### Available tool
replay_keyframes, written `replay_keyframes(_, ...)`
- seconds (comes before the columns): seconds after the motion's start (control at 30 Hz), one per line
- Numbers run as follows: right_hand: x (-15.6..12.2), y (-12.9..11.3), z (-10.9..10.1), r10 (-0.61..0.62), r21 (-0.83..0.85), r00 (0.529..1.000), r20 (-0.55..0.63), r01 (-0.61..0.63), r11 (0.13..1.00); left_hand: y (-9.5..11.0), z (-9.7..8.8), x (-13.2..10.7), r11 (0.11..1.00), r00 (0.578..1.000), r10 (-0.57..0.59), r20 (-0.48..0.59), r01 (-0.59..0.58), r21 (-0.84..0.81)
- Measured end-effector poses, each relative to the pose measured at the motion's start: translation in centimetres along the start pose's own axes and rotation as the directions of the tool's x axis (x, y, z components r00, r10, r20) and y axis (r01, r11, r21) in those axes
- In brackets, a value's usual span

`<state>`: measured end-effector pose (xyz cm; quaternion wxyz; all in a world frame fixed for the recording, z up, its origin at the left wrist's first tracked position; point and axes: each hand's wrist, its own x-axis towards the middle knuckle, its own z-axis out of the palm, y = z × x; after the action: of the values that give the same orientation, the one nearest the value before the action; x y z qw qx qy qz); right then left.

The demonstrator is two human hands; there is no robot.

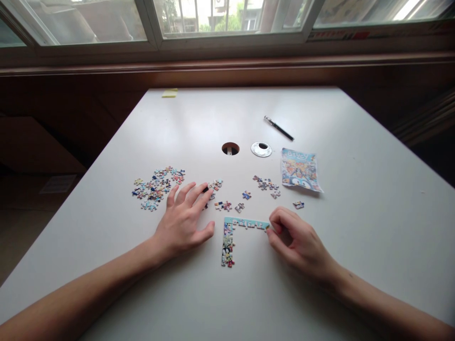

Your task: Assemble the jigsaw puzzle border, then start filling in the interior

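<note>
An L-shaped run of joined jigsaw pieces (231,232) lies on the white table (249,293) in front of me. My right hand (296,241) is curled, its fingertips pinching a small piece against the right end of the top strip. My left hand (185,218) lies flat with fingers stretched out, fingertips touching loose pieces near a small cluster (215,185). A larger heap of loose pieces (156,187) lies left of that hand. More loose pieces (266,184) are scattered beyond the assembled part.
A printed picture sheet (300,169) lies at the right. Beyond it are a black pen (279,128), a round cable hole (230,148) and its silver cap (261,149). A yellow note pad (169,93) sits at the far edge under the window.
</note>
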<state>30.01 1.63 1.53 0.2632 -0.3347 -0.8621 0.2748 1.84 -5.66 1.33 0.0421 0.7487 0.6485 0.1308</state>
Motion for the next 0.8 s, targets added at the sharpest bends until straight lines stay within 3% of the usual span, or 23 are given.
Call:
replay_keyframes(0.6, -0.14, 0.11, -0.02, 0.006, 0.011, 1.0, 0.01, -0.006, 1.0, 0.2, -0.76, -0.04, 0.998, 0.999, 0.003, -0.041, -0.006, -0.065)
replay_keyframes(0.8, 0.01, -0.04, -0.13, -0.005, 0.004, 1.0, -0.002, 0.005, 1.0, -0.19, -0.65, 0.18, 0.964, 0.964, -0.199, -0.177, 0.16, -0.211)
